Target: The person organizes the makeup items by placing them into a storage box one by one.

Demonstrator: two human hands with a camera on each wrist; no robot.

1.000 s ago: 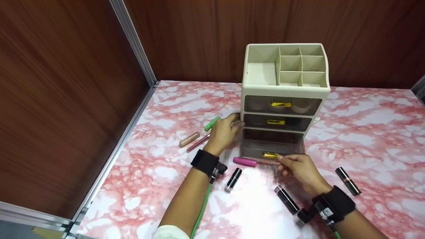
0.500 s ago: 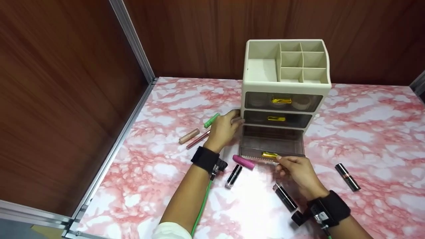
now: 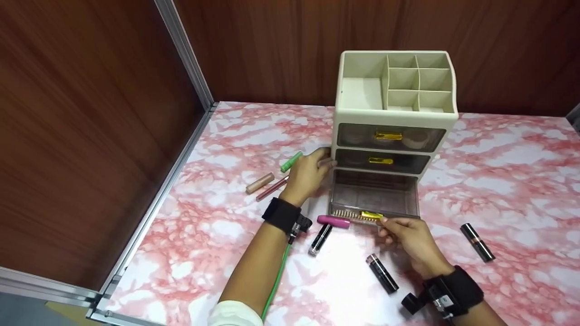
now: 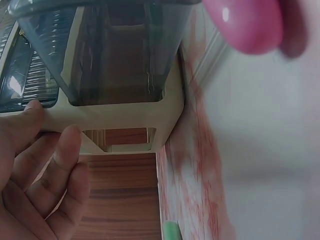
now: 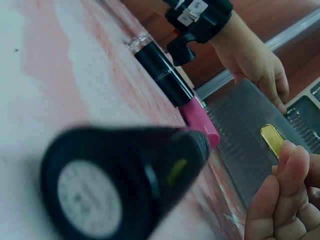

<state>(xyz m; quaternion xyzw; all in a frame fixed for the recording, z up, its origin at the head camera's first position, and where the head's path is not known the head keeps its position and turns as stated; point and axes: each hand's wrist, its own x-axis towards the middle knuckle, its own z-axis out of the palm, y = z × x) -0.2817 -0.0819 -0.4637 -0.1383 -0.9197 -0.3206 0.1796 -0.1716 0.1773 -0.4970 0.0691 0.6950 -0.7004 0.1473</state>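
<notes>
A cream drawer organizer (image 3: 394, 116) stands upright, its clear bottom drawer (image 3: 376, 195) pulled out and its upper two drawers closed. My right hand (image 3: 410, 235) pinches the gold drawer handle (image 3: 371, 215) between thumb and fingers. In the right wrist view those fingertips meet the gold handle's end. My left hand (image 3: 308, 174) rests against the organizer's left side; the left wrist view has the thumb (image 4: 34, 112) on the front frame and the other fingers loosely bent. A magenta tube (image 3: 333, 221) lies just before the drawer, close to a black tube (image 3: 321, 240).
Another black tube (image 3: 382, 274) lies left of my right wrist, and one more black tube (image 3: 477, 242) is farther right. Left of the organizer lie a green tube (image 3: 291, 161), a beige tube (image 3: 260, 183) and a thin dark-red tube (image 3: 272, 189). Wooden panels (image 3: 281, 54) stand behind.
The bottom drawer has come farther out toward me with my right hand on its handle. The magenta tube has turned slightly, and the black tube near my right wrist has shifted left.
</notes>
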